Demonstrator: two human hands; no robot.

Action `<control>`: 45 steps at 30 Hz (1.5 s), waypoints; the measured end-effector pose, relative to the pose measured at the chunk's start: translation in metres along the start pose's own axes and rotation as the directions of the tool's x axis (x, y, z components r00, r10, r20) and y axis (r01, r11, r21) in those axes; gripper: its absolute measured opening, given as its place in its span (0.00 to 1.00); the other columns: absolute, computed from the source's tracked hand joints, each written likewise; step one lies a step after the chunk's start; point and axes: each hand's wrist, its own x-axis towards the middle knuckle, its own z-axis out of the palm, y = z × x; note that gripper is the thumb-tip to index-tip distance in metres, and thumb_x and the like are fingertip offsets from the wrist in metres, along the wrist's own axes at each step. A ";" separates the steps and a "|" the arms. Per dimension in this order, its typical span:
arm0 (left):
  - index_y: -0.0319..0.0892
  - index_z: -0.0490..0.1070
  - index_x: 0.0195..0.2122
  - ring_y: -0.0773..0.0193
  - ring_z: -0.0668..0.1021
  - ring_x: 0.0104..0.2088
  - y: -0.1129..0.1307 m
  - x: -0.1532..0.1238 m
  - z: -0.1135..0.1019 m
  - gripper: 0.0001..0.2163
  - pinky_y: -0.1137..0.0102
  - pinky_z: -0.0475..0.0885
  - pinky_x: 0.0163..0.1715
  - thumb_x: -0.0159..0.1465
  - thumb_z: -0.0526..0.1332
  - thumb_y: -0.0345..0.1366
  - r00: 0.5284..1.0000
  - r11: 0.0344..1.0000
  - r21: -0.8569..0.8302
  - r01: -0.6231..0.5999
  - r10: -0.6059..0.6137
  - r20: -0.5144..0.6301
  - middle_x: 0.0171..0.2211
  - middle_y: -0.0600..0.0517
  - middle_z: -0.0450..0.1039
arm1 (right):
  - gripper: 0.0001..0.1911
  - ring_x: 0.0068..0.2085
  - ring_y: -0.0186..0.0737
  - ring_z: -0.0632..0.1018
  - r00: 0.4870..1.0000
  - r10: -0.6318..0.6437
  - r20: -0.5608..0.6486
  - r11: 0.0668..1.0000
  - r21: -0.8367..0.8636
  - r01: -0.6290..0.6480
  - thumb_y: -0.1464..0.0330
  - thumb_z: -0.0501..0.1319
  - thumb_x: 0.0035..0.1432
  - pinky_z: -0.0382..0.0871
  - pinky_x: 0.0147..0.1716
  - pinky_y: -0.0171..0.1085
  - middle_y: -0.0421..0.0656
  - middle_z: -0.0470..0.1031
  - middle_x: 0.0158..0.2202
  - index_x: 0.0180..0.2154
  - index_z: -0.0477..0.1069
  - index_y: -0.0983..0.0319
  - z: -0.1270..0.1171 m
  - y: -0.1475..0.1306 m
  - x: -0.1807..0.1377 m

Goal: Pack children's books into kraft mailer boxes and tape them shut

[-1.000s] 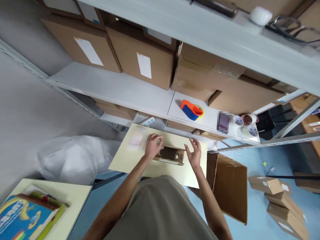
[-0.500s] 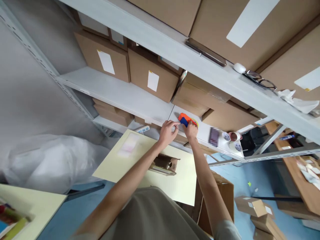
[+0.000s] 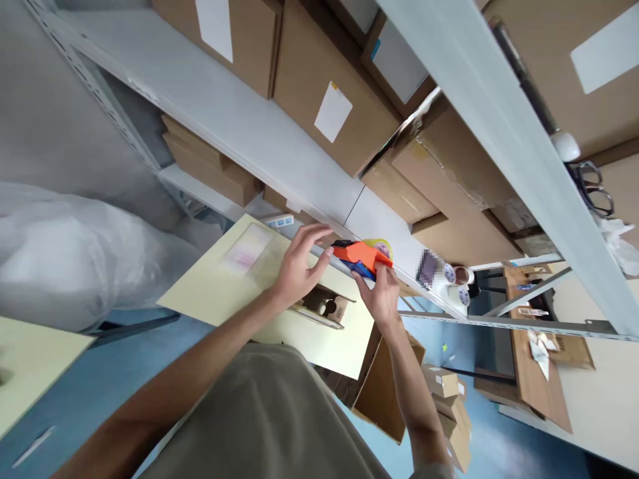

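My right hand grips an orange and blue tape dispenser from below, holding it in the air just off the edge of the white shelf. My left hand is beside the dispenser's left end, fingers spread and curved, holding nothing. Below both hands a small open cardboard box with a dark roll inside lies on a pale yellow table.
Brown cartons fill the shelves. Tape rolls sit further right on the shelf. A large white plastic bag lies at the left. An open carton and small boxes stand on the blue floor.
My right hand has lifted the tape dispenser off the shelf and drawn it toward me. My left hand has opened and moved down a little. The head has tilted.
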 end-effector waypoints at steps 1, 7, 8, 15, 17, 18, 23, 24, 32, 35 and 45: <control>0.48 0.74 0.63 0.54 0.80 0.61 0.003 0.000 -0.009 0.14 0.55 0.81 0.61 0.78 0.61 0.36 0.999 1.000 0.011 -0.021 0.020 0.039 0.59 0.44 0.77 | 0.23 0.48 0.58 0.85 0.999 -0.035 -0.016 0.999 -0.016 0.035 0.53 0.62 0.77 0.84 0.47 0.54 0.57 0.83 0.46 0.60 0.69 0.62 -0.004 -0.005 0.000; 0.50 0.71 0.69 0.53 0.79 0.63 0.004 0.000 -0.048 0.19 0.53 0.81 0.62 0.78 0.60 0.37 0.992 1.000 -0.010 -0.008 0.009 0.128 0.62 0.44 0.78 | 0.18 0.42 0.55 0.85 0.979 -0.205 0.011 0.976 -0.074 0.206 0.59 0.64 0.76 0.84 0.47 0.54 0.53 0.83 0.42 0.59 0.69 0.61 -0.030 -0.031 0.002; 0.50 0.73 0.68 0.53 0.80 0.62 0.002 0.000 -0.052 0.18 0.53 0.80 0.62 0.78 0.61 0.37 0.989 1.000 -0.013 -0.022 0.024 0.146 0.61 0.44 0.79 | 0.18 0.42 0.54 0.85 0.973 -0.229 0.020 0.971 -0.067 0.230 0.60 0.65 0.76 0.84 0.47 0.54 0.53 0.83 0.42 0.59 0.69 0.62 -0.034 -0.034 0.003; 0.48 0.79 0.54 0.56 0.84 0.50 -0.016 0.001 -0.071 0.08 0.59 0.80 0.54 0.76 0.66 0.36 0.966 0.994 -0.109 -0.021 0.049 0.255 0.47 0.48 0.83 | 0.20 0.39 0.53 0.85 0.949 -0.282 0.141 0.950 -0.096 0.296 0.59 0.65 0.76 0.85 0.46 0.51 0.51 0.83 0.39 0.60 0.68 0.62 -0.049 -0.054 0.006; 0.48 0.79 0.51 0.57 0.83 0.49 -0.022 -0.003 -0.073 0.05 0.61 0.80 0.52 0.76 0.66 0.36 0.966 0.989 -0.148 0.029 0.010 0.259 0.46 0.48 0.83 | 0.19 0.40 0.53 0.86 0.939 -0.288 0.191 0.950 -0.071 0.305 0.58 0.65 0.76 0.85 0.43 0.50 0.51 0.84 0.38 0.59 0.68 0.62 -0.050 -0.059 0.006; 0.48 0.79 0.49 0.58 0.83 0.48 -0.025 -0.007 -0.074 0.04 0.61 0.80 0.52 0.76 0.66 0.37 0.965 0.984 -0.169 0.055 -0.009 0.263 0.45 0.49 0.83 | 0.19 0.40 0.53 0.86 0.932 -0.288 0.219 0.949 -0.061 0.308 0.57 0.64 0.76 0.85 0.43 0.50 0.50 0.84 0.38 0.59 0.68 0.62 -0.051 -0.061 0.005; 0.47 0.78 0.41 0.61 0.82 0.39 -0.042 -0.031 -0.077 0.09 0.66 0.79 0.42 0.76 0.66 0.45 0.925 0.938 -0.238 0.251 -0.160 0.345 0.38 0.50 0.82 | 0.22 0.42 0.55 0.87 0.871 -0.194 0.452 0.968 -0.057 0.245 0.49 0.61 0.76 0.85 0.45 0.53 0.52 0.85 0.40 0.57 0.72 0.60 -0.056 -0.072 0.003; 0.47 0.79 0.40 0.61 0.81 0.38 -0.046 -0.037 -0.077 0.11 0.66 0.79 0.40 0.76 0.66 0.47 0.907 0.920 -0.241 0.308 -0.207 0.367 0.37 0.50 0.82 | 0.24 0.42 0.56 0.87 0.848 -0.156 0.507 0.975 -0.060 0.216 0.47 0.61 0.76 0.85 0.45 0.52 0.52 0.85 0.40 0.56 0.72 0.59 -0.057 -0.075 0.003; 0.44 0.80 0.36 0.58 0.81 0.33 -0.079 -0.081 -0.071 0.21 0.66 0.76 0.34 0.69 0.66 0.59 0.606 0.650 -0.200 0.733 -0.492 0.625 0.34 0.48 0.82 | 0.26 0.31 0.50 0.84 0.399 0.191 0.897 0.979 -0.147 -0.139 0.42 0.61 0.74 0.72 0.31 0.40 0.45 0.83 0.32 0.53 0.75 0.58 -0.063 -0.095 0.025; 0.42 0.81 0.38 0.57 0.81 0.35 -0.101 -0.095 -0.077 0.23 0.66 0.75 0.35 0.66 0.67 0.61 0.549 0.593 -0.154 0.790 -0.574 0.607 0.34 0.48 0.82 | 0.24 0.30 0.45 0.82 0.208 0.234 0.950 0.935 -0.162 -0.315 0.42 0.62 0.72 0.69 0.29 0.38 0.42 0.82 0.30 0.45 0.76 0.57 -0.078 -0.082 0.041; 0.41 0.79 0.33 0.61 0.74 0.30 -0.198 -0.148 -0.073 0.20 0.67 0.67 0.32 0.59 0.75 0.55 0.320 0.351 -0.058 0.935 -0.759 0.567 0.26 0.51 0.74 | 0.28 0.28 0.43 0.82 0.042 0.260 0.965 0.718 -0.164 -0.676 0.39 0.66 0.66 0.72 0.26 0.37 0.42 0.82 0.30 0.39 0.74 0.58 -0.077 -0.066 0.065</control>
